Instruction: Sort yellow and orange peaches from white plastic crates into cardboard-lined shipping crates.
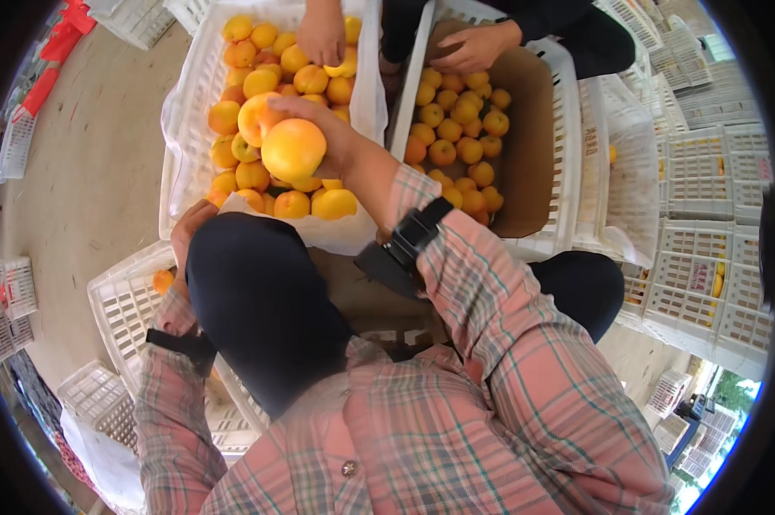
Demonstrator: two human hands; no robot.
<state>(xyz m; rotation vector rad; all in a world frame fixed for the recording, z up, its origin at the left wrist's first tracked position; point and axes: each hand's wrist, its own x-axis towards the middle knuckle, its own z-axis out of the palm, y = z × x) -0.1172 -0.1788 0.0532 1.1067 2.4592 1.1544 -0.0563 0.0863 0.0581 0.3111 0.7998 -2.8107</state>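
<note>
Two yellow peaches, a nearer one (294, 150) and one behind it (256, 119), are in my right hand (329, 132), held up over a white plastic crate (180, 145). That crate has a white liner (369, 90) and contains many loose peaches (291, 205). My left hand (191, 225) is by the crate's near left corner, beside my knee. Its fingertips are close to the liner's edge and a peach; the knee hides part of the hand, so its grip is unclear.
Across from me, another person's hand (323, 35) touches fruit in the same crate. Their other hand (474, 50) is over a cardboard-lined crate (529, 141) of smaller peaches at right. A crate (113, 296) stands at my left; stacked crates (696, 251) line the far right.
</note>
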